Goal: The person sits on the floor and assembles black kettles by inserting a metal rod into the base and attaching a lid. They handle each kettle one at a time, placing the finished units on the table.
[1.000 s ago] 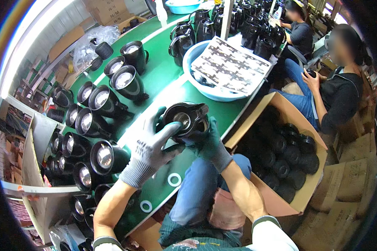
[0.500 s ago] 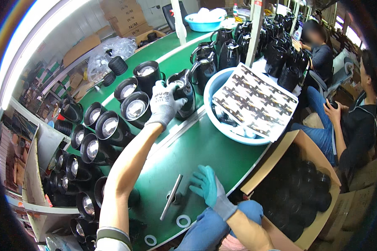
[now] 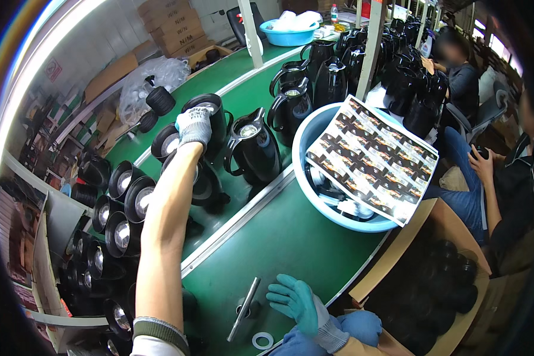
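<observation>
My left hand (image 3: 194,126), in a grey knit glove, is closed at the rim of an open-topped black jug body (image 3: 219,121); its fingertips are partly hidden. To the right of it a black jug with a spout and handle (image 3: 256,151) stands upright on the green table, untouched. My right hand (image 3: 302,304), in a teal-palmed glove, is held open above my lap with nothing in it. Left of that hand a metal rod (image 3: 244,308) lies against a small dark round piece, and a pale ring (image 3: 262,340) lies near the table edge.
Several black jug bodies with shiny insides (image 3: 122,236) crowd the left. A blue basin (image 3: 302,172) carries a printed sheet (image 3: 374,160). Finished-looking jugs (image 3: 331,83) line the back. An open carton of black parts (image 3: 418,237) stands at right, near two seated people.
My left hand has let go of the spouted jug and moved left to the open jug body. My right hand stays open. The view has shifted a little.
</observation>
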